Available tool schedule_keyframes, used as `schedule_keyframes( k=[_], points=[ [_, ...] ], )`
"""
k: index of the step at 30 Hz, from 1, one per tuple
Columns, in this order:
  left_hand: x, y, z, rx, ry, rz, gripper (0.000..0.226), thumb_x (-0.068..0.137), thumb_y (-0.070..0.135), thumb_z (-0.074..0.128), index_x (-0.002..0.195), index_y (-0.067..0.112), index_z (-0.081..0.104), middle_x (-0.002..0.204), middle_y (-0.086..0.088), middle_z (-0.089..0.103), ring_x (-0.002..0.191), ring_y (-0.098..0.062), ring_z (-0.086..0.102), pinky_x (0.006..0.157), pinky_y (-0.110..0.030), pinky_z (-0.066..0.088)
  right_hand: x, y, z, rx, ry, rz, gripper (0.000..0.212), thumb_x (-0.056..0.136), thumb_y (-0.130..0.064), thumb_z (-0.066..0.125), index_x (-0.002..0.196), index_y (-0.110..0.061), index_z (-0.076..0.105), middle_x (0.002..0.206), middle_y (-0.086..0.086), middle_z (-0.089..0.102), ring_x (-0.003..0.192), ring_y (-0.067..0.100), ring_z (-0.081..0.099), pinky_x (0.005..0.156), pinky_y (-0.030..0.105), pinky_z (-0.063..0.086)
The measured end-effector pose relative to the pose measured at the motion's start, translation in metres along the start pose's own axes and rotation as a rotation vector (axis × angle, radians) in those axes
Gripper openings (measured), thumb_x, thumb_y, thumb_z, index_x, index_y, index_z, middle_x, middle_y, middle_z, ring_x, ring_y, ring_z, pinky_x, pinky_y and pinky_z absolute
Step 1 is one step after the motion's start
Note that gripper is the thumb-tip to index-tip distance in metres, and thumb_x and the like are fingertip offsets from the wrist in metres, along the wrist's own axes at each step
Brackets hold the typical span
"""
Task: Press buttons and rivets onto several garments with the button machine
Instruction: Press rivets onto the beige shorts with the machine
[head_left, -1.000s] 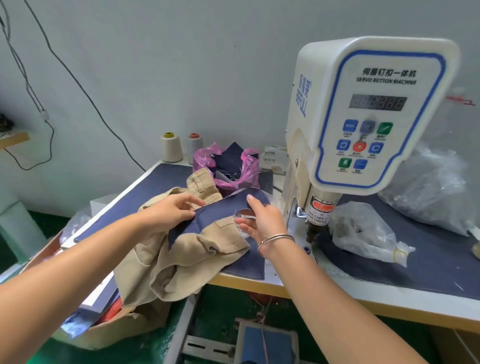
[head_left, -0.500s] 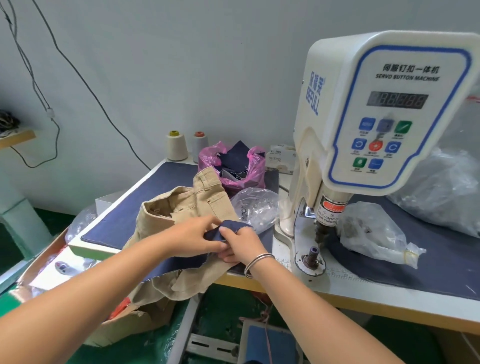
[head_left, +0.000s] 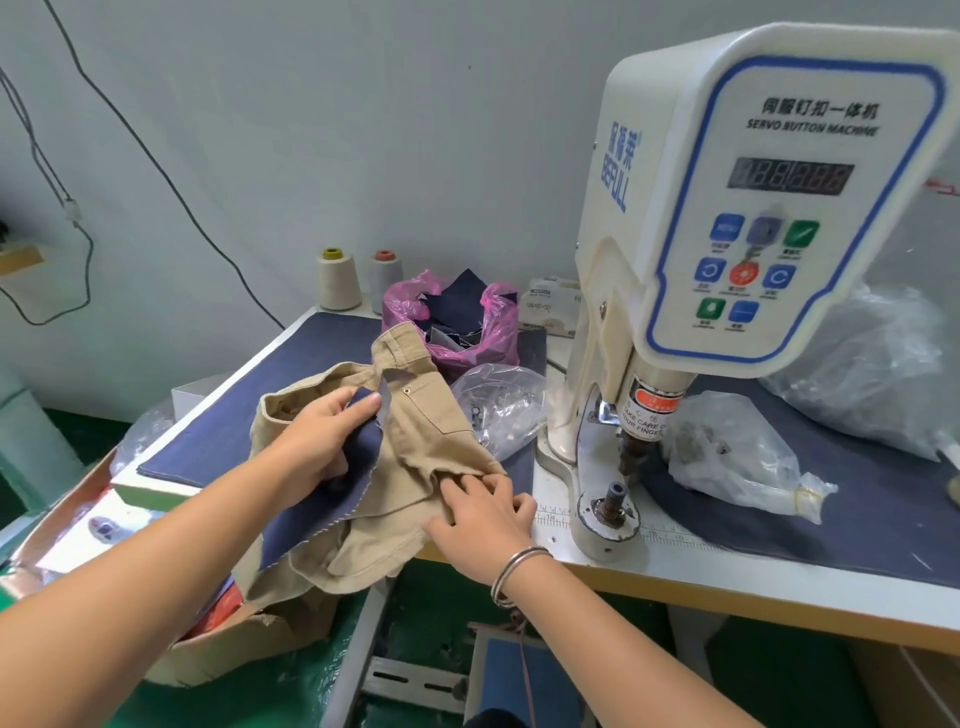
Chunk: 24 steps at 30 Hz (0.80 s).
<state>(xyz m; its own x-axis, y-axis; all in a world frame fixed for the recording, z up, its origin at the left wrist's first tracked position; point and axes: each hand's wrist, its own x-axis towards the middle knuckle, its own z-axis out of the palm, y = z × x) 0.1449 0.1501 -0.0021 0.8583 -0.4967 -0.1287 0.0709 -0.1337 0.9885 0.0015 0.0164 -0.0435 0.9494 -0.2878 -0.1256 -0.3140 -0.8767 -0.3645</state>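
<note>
A tan pair of trousers lies bunched on the table's front edge, left of the white servo button machine. One small rivet shows near its pocket. My left hand grips a dark blue cloth scrap that lies over the trousers. My right hand pinches a fold of the tan fabric close to the machine's lower die. Above that die hangs the punch.
A clear bag of metal parts sits behind the trousers, another clear bag right of the machine. A pink bag of blue scraps and two thread cones stand at the back. A cardboard box sits below left.
The blue scrap has been pulled off to the left in my left hand. My right hand let go of it and moved right to take hold of the tan fabric near the die.
</note>
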Motion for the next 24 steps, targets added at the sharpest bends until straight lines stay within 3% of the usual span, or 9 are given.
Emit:
schedule_keyframes(
  k=[2,5,8,11,12,16,20,22,24],
  points=[
    [-0.001,0.007,-0.004,-0.193,0.024,0.024,0.015,0.098,0.024,0.053,0.087,0.016,0.060,0.066,-0.004,0.058,0.047,-0.017,0.050,0.042,-0.022,0.037,0.003,-0.004,0.003,-0.054,0.054,-0.031,0.053,0.089,-0.059,0.029,0.122,-0.027,0.055,0.133,0.002,0.042,0.125,0.028,0.025,0.094,0.045,0.020],
    [-0.003,0.019,-0.012,-0.435,0.068,0.031,0.013,0.099,0.019,0.051,0.086,0.019,0.055,0.073,0.002,0.060,0.064,-0.010,0.058,0.058,-0.022,0.052,0.012,-0.016,0.002,-0.056,0.179,-0.017,0.060,0.085,-0.070,0.030,0.116,-0.030,0.063,0.119,0.001,0.053,0.114,0.027,0.037,0.088,0.042,0.026],
    [-0.009,0.024,-0.018,-0.487,0.084,0.054,0.016,0.099,0.014,0.048,0.085,0.019,0.054,0.073,0.001,0.058,0.060,-0.009,0.058,0.053,-0.017,0.051,0.029,-0.016,-0.008,0.180,0.197,0.119,0.038,0.091,-0.054,0.044,0.093,-0.028,0.071,0.100,0.001,0.065,0.101,0.025,0.051,0.085,0.037,0.033],
    [-0.017,0.024,-0.019,-0.393,-0.006,0.093,0.019,0.097,0.006,0.046,0.091,0.013,0.062,0.072,-0.002,0.067,0.057,-0.009,0.064,0.054,-0.018,0.053,0.038,-0.008,-0.017,0.669,0.282,0.198,0.032,0.091,-0.033,0.054,0.064,-0.018,0.059,0.067,-0.002,0.055,0.075,0.021,0.051,0.070,0.025,0.042],
    [-0.020,0.025,-0.018,-0.324,-0.061,0.102,0.019,0.097,0.005,0.047,0.096,0.013,0.064,0.074,-0.004,0.068,0.060,-0.011,0.065,0.056,-0.018,0.054,0.038,-0.006,-0.020,0.850,0.317,0.189,0.030,0.092,-0.028,0.055,0.066,-0.015,0.061,0.063,-0.002,0.052,0.070,0.019,0.049,0.064,0.021,0.043],
    [-0.022,0.026,0.002,-0.059,-0.206,0.096,0.030,0.092,0.002,0.055,0.114,0.021,0.061,0.098,0.002,0.073,0.086,-0.009,0.068,0.073,-0.018,0.055,0.036,-0.008,-0.030,1.459,0.228,0.064,0.023,0.097,-0.011,0.049,0.094,-0.021,0.070,0.084,0.001,0.071,0.078,0.014,0.067,0.075,0.029,0.057],
    [-0.015,0.027,0.033,0.063,-0.152,0.186,0.028,0.093,0.001,0.057,0.118,0.012,0.060,0.106,0.000,0.067,0.097,-0.010,0.062,0.086,-0.021,0.048,0.032,-0.012,-0.041,1.614,0.152,-0.046,0.030,0.098,-0.004,0.041,0.116,-0.014,0.064,0.089,0.002,0.073,0.081,0.013,0.070,0.070,0.022,0.056],
    [-0.009,0.026,0.042,0.120,-0.069,0.244,0.017,0.094,0.007,0.057,0.110,0.005,0.064,0.099,-0.003,0.067,0.094,-0.011,0.059,0.086,-0.023,0.045,0.027,-0.010,-0.044,1.636,0.089,-0.113,0.037,0.096,0.000,0.039,0.115,-0.022,0.062,0.089,0.000,0.074,0.082,0.010,0.069,0.076,0.022,0.054],
    [-0.007,0.025,0.046,0.141,-0.073,0.277,0.011,0.094,0.011,0.059,0.101,0.013,0.067,0.088,0.009,0.071,0.085,-0.002,0.061,0.079,-0.015,0.046,0.024,-0.009,-0.045,1.626,0.050,-0.157,0.032,0.095,-0.006,0.043,0.108,-0.026,0.065,0.088,-0.002,0.073,0.083,0.010,0.067,0.081,0.023,0.052]
  ],
)
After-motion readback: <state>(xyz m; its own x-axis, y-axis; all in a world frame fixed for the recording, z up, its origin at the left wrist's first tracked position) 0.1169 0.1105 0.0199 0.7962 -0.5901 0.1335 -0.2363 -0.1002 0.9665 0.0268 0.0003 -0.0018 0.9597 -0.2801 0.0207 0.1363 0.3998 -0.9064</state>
